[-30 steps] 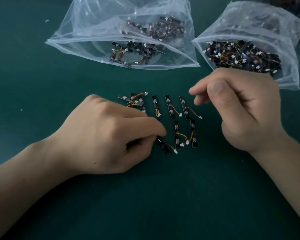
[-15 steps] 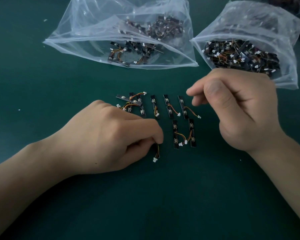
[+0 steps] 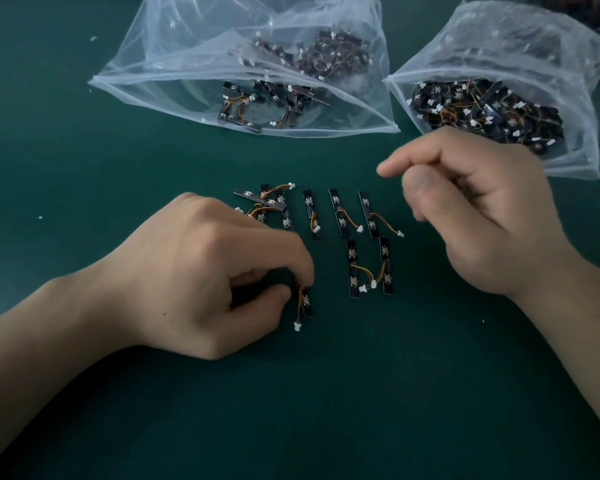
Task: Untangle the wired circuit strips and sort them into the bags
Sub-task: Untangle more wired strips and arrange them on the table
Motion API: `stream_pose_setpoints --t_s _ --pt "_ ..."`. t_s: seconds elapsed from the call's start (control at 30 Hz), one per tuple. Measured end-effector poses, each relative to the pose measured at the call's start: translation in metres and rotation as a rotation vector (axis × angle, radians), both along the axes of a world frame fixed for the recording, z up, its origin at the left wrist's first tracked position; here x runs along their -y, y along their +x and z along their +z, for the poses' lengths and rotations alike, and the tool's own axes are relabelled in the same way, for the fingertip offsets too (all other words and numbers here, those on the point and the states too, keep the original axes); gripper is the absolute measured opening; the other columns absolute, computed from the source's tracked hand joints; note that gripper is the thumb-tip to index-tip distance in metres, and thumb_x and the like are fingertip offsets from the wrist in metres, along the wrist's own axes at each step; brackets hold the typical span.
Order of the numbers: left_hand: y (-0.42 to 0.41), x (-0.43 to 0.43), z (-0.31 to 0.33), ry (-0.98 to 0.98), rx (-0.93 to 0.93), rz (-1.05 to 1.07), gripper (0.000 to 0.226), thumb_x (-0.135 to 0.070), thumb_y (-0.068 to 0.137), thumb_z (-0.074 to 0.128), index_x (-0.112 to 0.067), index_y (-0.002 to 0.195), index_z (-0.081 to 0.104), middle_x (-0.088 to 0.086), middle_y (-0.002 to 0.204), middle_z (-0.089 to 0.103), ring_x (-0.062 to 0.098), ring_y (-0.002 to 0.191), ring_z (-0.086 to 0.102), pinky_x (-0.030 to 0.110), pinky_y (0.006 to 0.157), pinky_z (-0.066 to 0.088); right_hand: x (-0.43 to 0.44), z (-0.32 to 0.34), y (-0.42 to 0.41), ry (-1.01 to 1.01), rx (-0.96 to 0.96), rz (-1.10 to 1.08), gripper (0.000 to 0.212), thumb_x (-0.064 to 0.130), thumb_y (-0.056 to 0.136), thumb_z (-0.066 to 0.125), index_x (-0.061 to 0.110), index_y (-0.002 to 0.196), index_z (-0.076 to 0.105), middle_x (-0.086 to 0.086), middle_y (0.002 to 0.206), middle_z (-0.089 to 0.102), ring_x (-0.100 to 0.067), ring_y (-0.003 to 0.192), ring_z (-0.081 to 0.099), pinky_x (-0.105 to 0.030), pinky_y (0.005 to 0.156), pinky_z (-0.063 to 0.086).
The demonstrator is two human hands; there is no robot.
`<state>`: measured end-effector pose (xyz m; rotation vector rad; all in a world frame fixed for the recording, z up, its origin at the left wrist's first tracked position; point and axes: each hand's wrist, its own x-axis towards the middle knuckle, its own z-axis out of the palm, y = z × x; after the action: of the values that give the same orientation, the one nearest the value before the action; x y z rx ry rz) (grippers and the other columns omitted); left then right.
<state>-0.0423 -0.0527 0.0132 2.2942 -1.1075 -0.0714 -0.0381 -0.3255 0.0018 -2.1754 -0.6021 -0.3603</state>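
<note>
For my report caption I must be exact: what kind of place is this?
Probably an electronics sorting bench: a dark green work mat, two clear bags holding many wired circuit strips, and more strips laid in rows; the left hand has one strip in its grip.

An electronics workbench for sorting small parts. A dark green work mat [image 3: 326,410] covers the whole surface. On it lies a clear plastic bag [image 3: 174,64] holding loose black circuit strips [image 3: 238,120] with orange wires and white plugs. Right of that bag sits a second bag [image 3: 499,46], fuller. Just in front of that bag, single strips [image 3: 352,268] lie in neat rows.
</note>
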Motion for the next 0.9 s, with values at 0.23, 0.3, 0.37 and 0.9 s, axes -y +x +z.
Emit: stream_pose_setpoints --t_s 0.23,0.3,0.37,0.9 --pt "0.003 -0.003 -0.005 0.067 0.096 0.028 0.034 -0.061 0.080 0.072 -0.028 0.081 0.066 -0.007 0.053 0.035 0.012 0.048 0.035 0.030 0.043 0.035 0.023 0.004 0.007 -0.141 -0.218 0.079 0.025 0.041 0.086 0.071 0.026 0.071 0.058 0.002 0.057 0.050 -0.014 0.048 0.043 -0.013 0.050 0.032" --pt "0.001 -0.001 -0.006 0.070 0.084 0.053 0.043 -0.072 0.080 0.068 -0.029 0.082 0.066 -0.010 0.053 0.032 0.006 0.049 0.032 0.028 0.045 0.034 0.024 0.005 0.006 -0.177 -0.226 0.103 0.030 0.045 0.082 0.073 0.026 0.067 0.056 0.002 0.053 0.046 -0.014 0.046 0.040 -0.012 0.050 0.030" --pt "-0.001 0.000 -0.007 0.073 0.085 0.079 0.044 -0.074 0.079 0.067 -0.030 0.082 0.065 -0.011 0.053 0.030 0.003 0.049 0.031 0.027 0.046 0.034 0.026 0.005 0.005 -0.211 -0.224 0.107 0.032 0.051 0.079 0.076 0.027 0.067 0.057 0.002 0.050 0.043 -0.013 0.044 0.038 -0.012 0.050 0.029" --pt "-0.006 0.002 -0.010 0.085 0.098 0.111 0.025 -0.057 0.082 0.070 -0.034 0.089 0.067 -0.012 0.053 0.029 0.003 0.049 0.030 0.029 0.044 0.038 0.018 0.010 0.000 -0.319 -0.225 0.258 0.009 0.040 0.081 0.084 0.033 0.082 0.081 0.009 0.054 0.045 -0.017 0.046 0.046 -0.030 0.047 0.036"
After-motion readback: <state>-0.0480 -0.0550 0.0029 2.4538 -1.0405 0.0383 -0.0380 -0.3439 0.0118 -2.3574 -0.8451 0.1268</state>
